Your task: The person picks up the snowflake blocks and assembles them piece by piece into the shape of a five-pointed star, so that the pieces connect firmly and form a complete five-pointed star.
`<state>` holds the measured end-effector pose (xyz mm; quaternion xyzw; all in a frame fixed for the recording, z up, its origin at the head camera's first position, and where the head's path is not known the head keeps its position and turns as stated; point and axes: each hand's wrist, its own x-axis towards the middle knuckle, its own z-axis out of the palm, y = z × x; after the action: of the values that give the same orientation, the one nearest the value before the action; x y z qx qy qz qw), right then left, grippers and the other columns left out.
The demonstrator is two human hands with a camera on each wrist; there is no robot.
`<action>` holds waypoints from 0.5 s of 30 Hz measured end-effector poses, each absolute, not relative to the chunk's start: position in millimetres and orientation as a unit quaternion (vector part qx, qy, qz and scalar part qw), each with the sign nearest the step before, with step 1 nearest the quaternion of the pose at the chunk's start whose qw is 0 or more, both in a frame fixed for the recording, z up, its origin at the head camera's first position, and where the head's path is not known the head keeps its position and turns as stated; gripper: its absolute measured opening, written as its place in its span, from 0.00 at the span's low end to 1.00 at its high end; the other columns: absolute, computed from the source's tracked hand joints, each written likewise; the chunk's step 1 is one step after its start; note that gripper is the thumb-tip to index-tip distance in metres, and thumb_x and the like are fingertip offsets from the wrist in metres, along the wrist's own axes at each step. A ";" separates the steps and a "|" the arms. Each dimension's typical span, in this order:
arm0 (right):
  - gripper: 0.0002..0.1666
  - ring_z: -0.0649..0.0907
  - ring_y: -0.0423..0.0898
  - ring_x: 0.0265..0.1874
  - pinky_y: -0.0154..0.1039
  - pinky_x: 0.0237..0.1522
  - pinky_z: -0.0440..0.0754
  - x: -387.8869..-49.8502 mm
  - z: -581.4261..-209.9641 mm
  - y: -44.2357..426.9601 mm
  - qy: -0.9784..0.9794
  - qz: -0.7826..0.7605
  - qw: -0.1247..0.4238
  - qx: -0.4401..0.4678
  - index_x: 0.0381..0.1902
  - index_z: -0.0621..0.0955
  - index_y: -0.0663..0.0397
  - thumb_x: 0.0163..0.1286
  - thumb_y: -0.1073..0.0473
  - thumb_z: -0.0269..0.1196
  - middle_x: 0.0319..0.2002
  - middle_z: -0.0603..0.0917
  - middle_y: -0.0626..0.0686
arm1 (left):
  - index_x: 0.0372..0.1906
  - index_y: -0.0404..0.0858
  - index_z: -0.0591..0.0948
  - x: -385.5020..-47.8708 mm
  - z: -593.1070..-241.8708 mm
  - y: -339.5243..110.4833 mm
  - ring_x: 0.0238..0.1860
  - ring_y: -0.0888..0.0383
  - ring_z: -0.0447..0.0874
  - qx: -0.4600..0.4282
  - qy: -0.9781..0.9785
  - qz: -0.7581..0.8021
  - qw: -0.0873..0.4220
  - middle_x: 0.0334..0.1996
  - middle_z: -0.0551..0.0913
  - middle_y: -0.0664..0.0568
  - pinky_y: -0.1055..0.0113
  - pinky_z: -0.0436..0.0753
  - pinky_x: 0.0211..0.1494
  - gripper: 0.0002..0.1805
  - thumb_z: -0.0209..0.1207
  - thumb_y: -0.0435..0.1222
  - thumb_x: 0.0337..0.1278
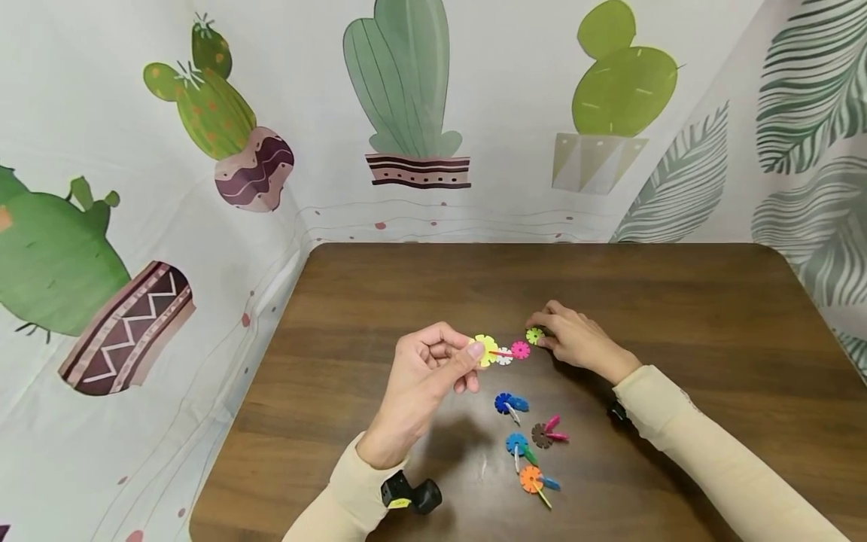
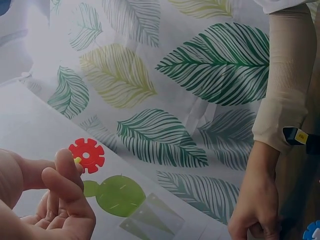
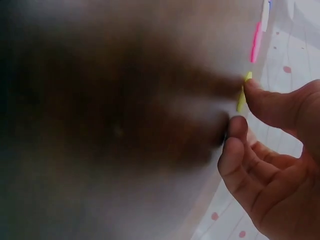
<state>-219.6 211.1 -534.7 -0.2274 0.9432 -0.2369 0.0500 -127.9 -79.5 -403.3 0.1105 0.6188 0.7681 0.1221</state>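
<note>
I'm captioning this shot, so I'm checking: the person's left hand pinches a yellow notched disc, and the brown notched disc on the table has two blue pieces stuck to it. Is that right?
The colour is wrong: the head view shows two pink pieces on the brown notched disc, not blue. The left hand does pinch a yellow notched disc.
</note>
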 end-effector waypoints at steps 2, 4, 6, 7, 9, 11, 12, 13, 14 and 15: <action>0.17 0.80 0.47 0.32 0.42 0.31 0.81 -218.4 -534.1 209.9 0.945 -0.236 0.045 -0.221 0.57 0.87 0.51 0.72 0.64 0.72 0.49 0.83 0.60 | 0.38 0.36 0.83 -128.4 -402.7 -79.4 0.21 0.63 0.87 0.111 0.619 0.767 0.123 0.25 0.89 0.56 0.74 0.81 0.28 0.05 0.70 0.31 0.68; 0.16 0.81 0.47 0.32 0.42 0.31 0.81 -216.8 -533.3 209.4 0.946 -0.238 0.043 -0.215 0.55 0.87 0.50 0.71 0.64 0.72 0.51 0.82 0.60 | 0.38 0.36 0.83 -128.6 -402.2 -79.2 0.21 0.63 0.87 0.109 0.620 0.767 0.125 0.25 0.89 0.57 0.75 0.81 0.28 0.05 0.70 0.31 0.68; 0.15 0.81 0.48 0.34 0.43 0.32 0.82 -215.9 -533.3 209.0 0.945 -0.244 0.040 -0.214 0.53 0.86 0.51 0.70 0.65 0.73 0.51 0.83 0.59 | 0.38 0.37 0.84 -128.4 -401.7 -79.0 0.21 0.63 0.86 0.107 0.620 0.766 0.128 0.25 0.89 0.57 0.74 0.81 0.28 0.05 0.70 0.31 0.67; 0.15 0.81 0.48 0.34 0.43 0.32 0.82 -215.5 -533.4 208.8 0.944 -0.247 0.037 -0.214 0.52 0.85 0.51 0.70 0.66 0.73 0.51 0.83 0.59 | 0.37 0.37 0.84 -128.2 -401.4 -78.8 0.21 0.63 0.86 0.106 0.621 0.766 0.129 0.25 0.89 0.57 0.74 0.80 0.28 0.05 0.70 0.32 0.68; 0.14 0.80 0.48 0.34 0.43 0.33 0.82 -215.3 -534.0 208.8 0.941 -0.256 0.029 -0.218 0.49 0.84 0.52 0.68 0.69 0.73 0.48 0.85 0.57 | 0.37 0.38 0.84 -127.6 -401.0 -78.5 0.21 0.64 0.86 0.104 0.621 0.766 0.131 0.25 0.89 0.57 0.74 0.80 0.27 0.05 0.70 0.32 0.68; 0.14 0.80 0.47 0.33 0.43 0.35 0.82 -215.6 -534.7 209.1 0.936 -0.270 0.021 -0.223 0.46 0.84 0.52 0.66 0.72 0.73 0.43 0.87 0.54 | 0.38 0.38 0.84 -127.0 -400.5 -78.2 0.21 0.64 0.86 0.102 0.620 0.767 0.132 0.25 0.89 0.57 0.74 0.80 0.27 0.05 0.70 0.32 0.67; 0.14 0.80 0.46 0.32 0.42 0.35 0.82 -215.5 -534.4 209.2 0.934 -0.277 0.017 -0.224 0.44 0.84 0.52 0.66 0.73 0.73 0.40 0.88 0.52 | 0.38 0.38 0.84 -126.7 -400.2 -78.1 0.21 0.64 0.86 0.102 0.620 0.767 0.132 0.25 0.90 0.57 0.75 0.80 0.27 0.05 0.71 0.32 0.67; 0.13 0.80 0.45 0.31 0.42 0.36 0.82 -215.3 -533.8 209.5 0.932 -0.285 0.014 -0.224 0.43 0.84 0.52 0.67 0.73 0.72 0.38 0.88 0.51 | 0.38 0.38 0.84 -126.4 -399.8 -77.9 0.20 0.64 0.86 0.102 0.619 0.767 0.131 0.25 0.90 0.57 0.75 0.80 0.27 0.05 0.71 0.32 0.67; 0.12 0.80 0.44 0.31 0.41 0.36 0.82 -214.9 -532.6 209.9 0.930 -0.294 0.011 -0.222 0.42 0.84 0.52 0.67 0.73 0.72 0.36 0.89 0.50 | 0.38 0.38 0.84 -126.1 -399.7 -77.8 0.21 0.64 0.86 0.101 0.619 0.768 0.132 0.25 0.90 0.57 0.75 0.80 0.27 0.05 0.71 0.32 0.67; 0.11 0.81 0.43 0.31 0.40 0.36 0.82 -213.8 -530.3 210.5 0.928 -0.304 0.009 -0.217 0.41 0.84 0.52 0.68 0.72 0.71 0.34 0.89 0.50 | 0.38 0.38 0.84 -125.8 -399.4 -77.6 0.21 0.64 0.86 0.101 0.618 0.768 0.132 0.25 0.90 0.57 0.75 0.80 0.27 0.05 0.71 0.32 0.67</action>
<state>-213.8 210.5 -530.3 -0.2174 0.9275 -0.3039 0.0091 -125.8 -77.6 -399.4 0.1013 0.6184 0.7680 0.1322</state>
